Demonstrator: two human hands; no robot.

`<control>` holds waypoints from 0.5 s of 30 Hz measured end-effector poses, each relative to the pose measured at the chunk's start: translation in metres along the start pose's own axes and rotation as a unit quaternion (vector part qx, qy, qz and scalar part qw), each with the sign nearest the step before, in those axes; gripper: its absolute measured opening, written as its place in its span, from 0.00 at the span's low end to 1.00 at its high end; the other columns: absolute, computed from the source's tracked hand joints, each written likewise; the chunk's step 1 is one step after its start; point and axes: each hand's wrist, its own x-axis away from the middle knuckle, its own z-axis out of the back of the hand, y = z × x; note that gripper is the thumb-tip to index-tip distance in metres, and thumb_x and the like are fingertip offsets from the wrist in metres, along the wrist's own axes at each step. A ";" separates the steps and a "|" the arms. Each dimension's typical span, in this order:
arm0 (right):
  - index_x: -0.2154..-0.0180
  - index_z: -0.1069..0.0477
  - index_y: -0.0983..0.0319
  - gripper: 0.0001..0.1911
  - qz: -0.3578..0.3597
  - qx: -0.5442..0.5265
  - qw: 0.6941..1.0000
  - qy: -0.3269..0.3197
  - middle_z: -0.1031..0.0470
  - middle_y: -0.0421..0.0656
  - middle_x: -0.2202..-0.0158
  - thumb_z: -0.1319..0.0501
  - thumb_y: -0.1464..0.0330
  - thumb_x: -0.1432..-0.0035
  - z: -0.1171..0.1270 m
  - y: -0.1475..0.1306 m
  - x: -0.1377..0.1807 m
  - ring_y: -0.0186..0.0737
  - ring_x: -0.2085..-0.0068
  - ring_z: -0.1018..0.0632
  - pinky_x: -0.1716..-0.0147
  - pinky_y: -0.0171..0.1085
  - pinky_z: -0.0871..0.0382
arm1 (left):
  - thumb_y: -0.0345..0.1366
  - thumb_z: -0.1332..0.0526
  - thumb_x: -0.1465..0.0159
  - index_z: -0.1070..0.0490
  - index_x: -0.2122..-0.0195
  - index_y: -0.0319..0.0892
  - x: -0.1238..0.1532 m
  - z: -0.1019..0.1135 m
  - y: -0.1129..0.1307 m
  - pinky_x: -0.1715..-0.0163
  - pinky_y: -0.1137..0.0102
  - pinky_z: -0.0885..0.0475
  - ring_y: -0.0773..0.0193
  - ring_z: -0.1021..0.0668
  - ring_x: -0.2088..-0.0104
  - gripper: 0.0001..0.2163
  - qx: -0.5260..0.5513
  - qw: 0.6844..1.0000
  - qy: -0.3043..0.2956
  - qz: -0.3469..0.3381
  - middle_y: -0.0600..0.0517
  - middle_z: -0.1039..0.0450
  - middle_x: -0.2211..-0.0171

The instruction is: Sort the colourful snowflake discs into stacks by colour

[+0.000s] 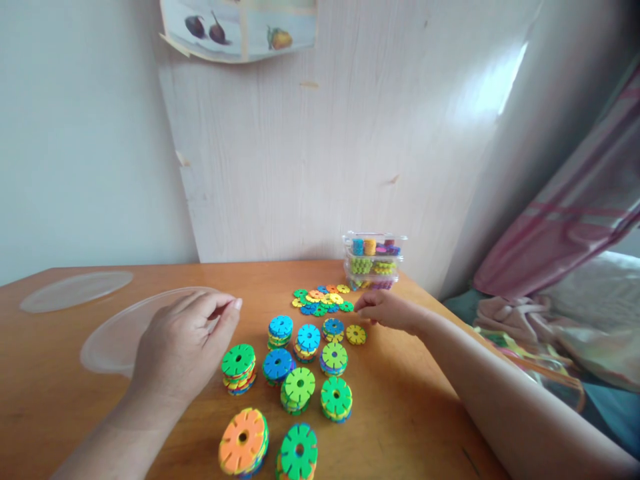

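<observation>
My left hand point(187, 337) is raised over the table's left part, its thumb and bent forefinger together; anything inside is hidden. Below and right of it stands a stack of notched plastic discs point(239, 360) with a green one on top. My right hand point(383, 310) is at the right edge of a loose pile of colourful notched discs point(320, 300), its fingers loosely bent and somewhat apart, with no disc seen in them. A green disc point(346, 307) lies by its fingertips, and a single yellow disc point(356, 335) lies just below. Several more stacks, one topped with orange point(243, 441), stand in front.
Clear plastic boxes of sorted pieces point(374, 260) are stacked behind my right hand. Two translucent lids point(115, 337) lie at the left of the wooden table point(400, 413). A wall stands behind; a pink curtain point(560, 193) and fabric are off the right edge.
</observation>
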 end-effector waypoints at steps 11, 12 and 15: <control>0.61 0.23 0.60 0.18 0.015 0.097 0.992 0.073 0.26 0.39 0.71 0.29 0.58 0.52 -0.018 0.011 -0.040 0.39 0.69 0.28 0.71 0.36 0.42 | 0.43 0.43 0.29 0.28 0.65 0.46 0.001 -0.001 -0.002 0.58 0.63 0.32 0.58 0.22 0.62 0.10 0.003 1.000 -0.005 -0.002 0.52 0.22 0.65; 0.62 0.24 0.60 0.17 0.012 0.097 0.993 0.069 0.26 0.38 0.72 0.29 0.59 0.53 -0.017 0.012 -0.042 0.39 0.69 0.28 0.72 0.36 0.42 | 0.43 0.43 0.30 0.28 0.65 0.46 0.002 -0.001 -0.002 0.58 0.64 0.32 0.58 0.22 0.62 0.10 0.001 1.000 -0.004 -0.001 0.52 0.22 0.65; 0.69 0.27 0.61 0.13 0.003 0.094 0.994 0.056 0.27 0.38 0.74 0.28 0.62 0.55 -0.013 0.012 -0.043 0.38 0.71 0.28 0.74 0.35 0.43 | 0.43 0.43 0.30 0.28 0.65 0.46 0.002 -0.001 -0.002 0.58 0.63 0.32 0.58 0.22 0.62 0.10 -0.002 1.000 -0.003 -0.003 0.52 0.22 0.66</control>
